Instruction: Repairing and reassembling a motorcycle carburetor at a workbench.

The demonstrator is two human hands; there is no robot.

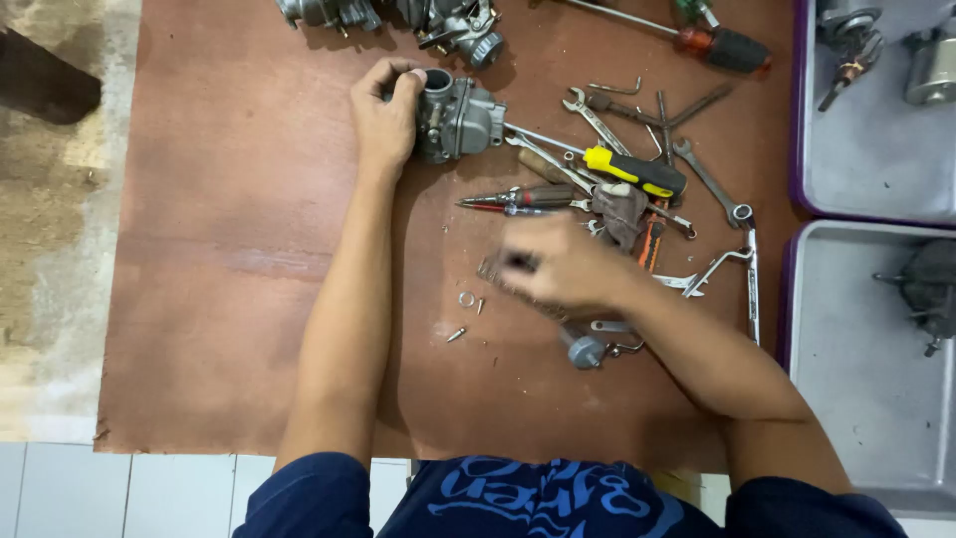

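My left hand (386, 112) grips the left side of a grey metal carburetor (460, 117) that rests on the brown board (249, 249). My right hand (560, 265) is blurred by motion above the middle of the board, fingers curled around something small and dark; what it is cannot be made out. Just left of that hand lie a small ring (466, 298) and loose screws (456, 334). A small grey metal part (584, 350) sits under my right wrist.
A pile of tools lies right of the carburetor: wrenches (709, 179), a yellow-handled screwdriver (633, 171), a red-handled one (722, 46), thin picks. More carburetor bodies (458, 25) sit at the far edge. Two grey trays (866, 179) with parts stand on the right.
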